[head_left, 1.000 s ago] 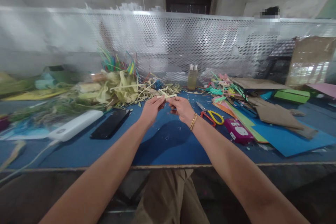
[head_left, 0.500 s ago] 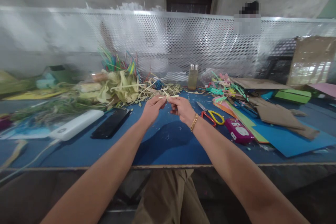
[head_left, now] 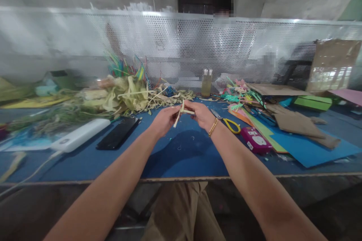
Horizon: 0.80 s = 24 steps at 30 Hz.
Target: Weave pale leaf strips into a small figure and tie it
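Observation:
Pale yellow-green plant strips [head_left: 177,121], crossed over each other, are held between my two hands above the middle of the blue table. My left hand [head_left: 165,120] pinches them at the crossing, thumb against fingers, with one end slanting down toward me. My right hand [head_left: 201,113], with a gold bracelet at the wrist, closes on the other side; one strip end lies across its fingers. Behind my hands lies a heap of pale husks and shreds [head_left: 132,92]. Scissors with yellow handles [head_left: 232,126] lie just right of my right hand.
On the left are a black phone [head_left: 117,133] and a white power bank [head_left: 82,135] with its cable. A purple box [head_left: 256,140], blue paper [head_left: 308,148] and cardboard [head_left: 299,122] lie right. A small bottle [head_left: 206,83] stands by the perforated metal screen [head_left: 169,45]; a person is behind it.
The strips have turned in my fingers: they lay more level before, and now one points up and one hangs down toward me. The person behind the screen has shifted left.

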Available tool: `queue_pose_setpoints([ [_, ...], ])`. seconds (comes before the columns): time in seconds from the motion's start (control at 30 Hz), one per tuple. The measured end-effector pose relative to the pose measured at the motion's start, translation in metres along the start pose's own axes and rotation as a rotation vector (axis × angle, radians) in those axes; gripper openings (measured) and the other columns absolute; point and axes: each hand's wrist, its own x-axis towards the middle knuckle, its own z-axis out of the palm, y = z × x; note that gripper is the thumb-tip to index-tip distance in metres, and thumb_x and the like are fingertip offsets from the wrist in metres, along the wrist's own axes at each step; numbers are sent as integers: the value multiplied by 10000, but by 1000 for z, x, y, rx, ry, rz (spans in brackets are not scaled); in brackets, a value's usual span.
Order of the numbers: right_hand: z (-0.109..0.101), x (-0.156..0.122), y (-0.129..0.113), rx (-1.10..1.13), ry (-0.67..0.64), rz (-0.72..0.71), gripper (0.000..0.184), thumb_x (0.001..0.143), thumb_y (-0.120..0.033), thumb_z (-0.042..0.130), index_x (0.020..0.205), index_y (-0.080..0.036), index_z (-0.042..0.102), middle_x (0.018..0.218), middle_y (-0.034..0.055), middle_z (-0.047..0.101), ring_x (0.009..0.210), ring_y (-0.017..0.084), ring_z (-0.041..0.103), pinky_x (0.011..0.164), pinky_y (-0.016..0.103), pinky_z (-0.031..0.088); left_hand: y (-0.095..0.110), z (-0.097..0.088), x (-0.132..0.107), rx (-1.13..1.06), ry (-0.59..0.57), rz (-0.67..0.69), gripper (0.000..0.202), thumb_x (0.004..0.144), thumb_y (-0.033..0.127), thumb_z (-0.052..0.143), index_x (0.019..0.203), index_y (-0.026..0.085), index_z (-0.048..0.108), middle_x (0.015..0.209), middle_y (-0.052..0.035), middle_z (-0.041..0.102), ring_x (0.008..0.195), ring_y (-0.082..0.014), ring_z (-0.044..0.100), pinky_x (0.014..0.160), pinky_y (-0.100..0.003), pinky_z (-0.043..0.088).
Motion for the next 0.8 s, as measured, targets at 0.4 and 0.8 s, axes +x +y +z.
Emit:
queue_pose_setpoints([
  [0.4, 5, -1, 1, -58, 23, -144, 262, 573, -382, 790, 628, -168, 650, 684, -7, 617, 657, 102, 469, 655, 277, 353, 0, -1, -3, 182, -62, -80, 181, 687, 330, 720, 673, 151, 743, 591, -23, 561, 544, -98, 420, 521, -239, 328],
  [0.8, 5, 0, 1, -73, 60, -197, 181, 647, -331, 721, 633, -174, 632, 749, 18, 640, 722, 126, 520, 685, 288, 384, 3, 0, -6, 192, -160, -79, 154, 719, 311, 677, 667, 180, 740, 599, -24, 534, 567, -105, 443, 517, -237, 347],
])
